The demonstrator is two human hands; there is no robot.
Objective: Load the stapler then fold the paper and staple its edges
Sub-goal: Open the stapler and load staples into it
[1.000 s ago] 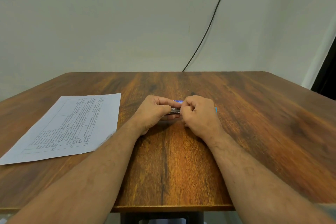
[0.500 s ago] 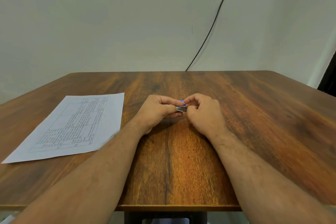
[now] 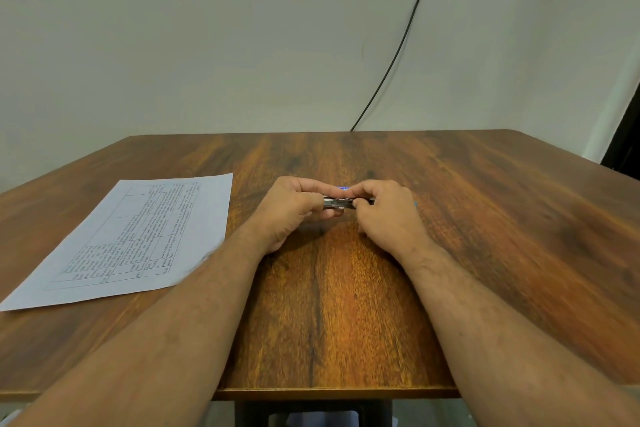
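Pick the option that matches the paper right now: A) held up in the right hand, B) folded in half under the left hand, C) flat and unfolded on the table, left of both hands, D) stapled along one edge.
C: the paper lies flat and unfolded on the table, left of both hands.

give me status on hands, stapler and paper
Both hands, left hand and right hand, pinching the stapler mid-table. Paper flat, unfolded, off left. Nothing in the way.
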